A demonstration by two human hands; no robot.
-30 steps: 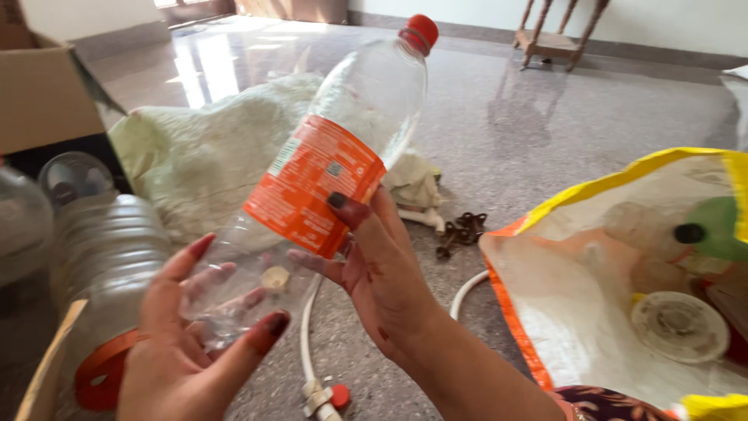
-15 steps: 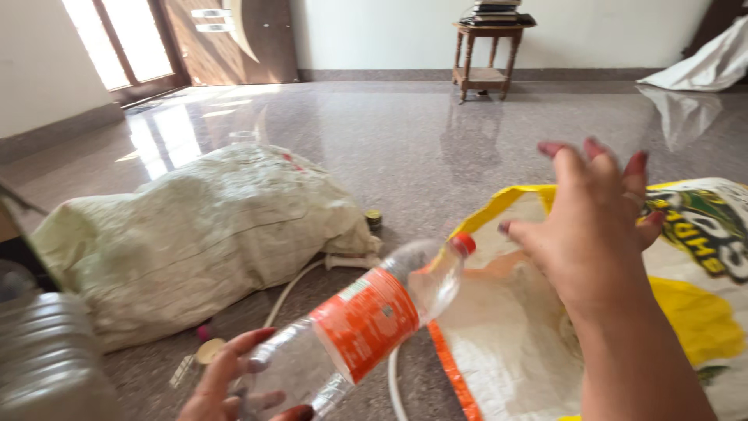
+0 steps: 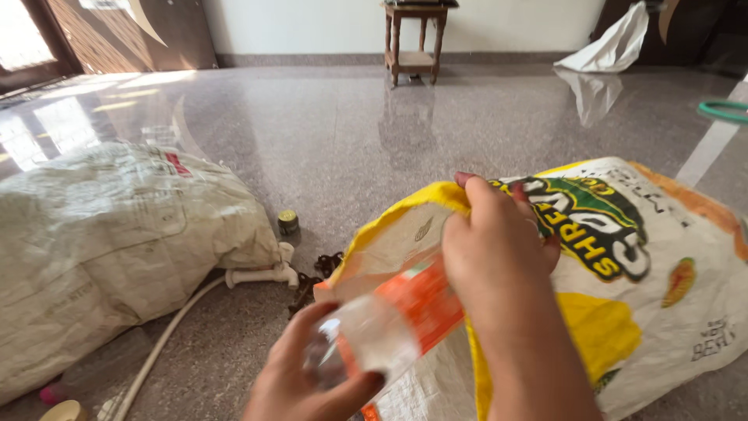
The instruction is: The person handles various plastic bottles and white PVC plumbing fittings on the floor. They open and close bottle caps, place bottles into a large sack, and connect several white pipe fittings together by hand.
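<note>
Plastic bottle (image 3: 389,323) halfway into the yellow sack (image 3: 623,312), lower centre.
Left hand (image 3: 312,382) clamped on its base; right hand (image 3: 499,249) pinches the sack's rim open.

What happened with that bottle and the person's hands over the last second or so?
The clear plastic bottle with the orange label was held up in both hands; now the left hand alone tips it cap first into the mouth of the yellow and white sack. The right hand let go of the bottle and took hold of the sack's rim. The bulging pale sack and white hose stayed on the floor.
</note>
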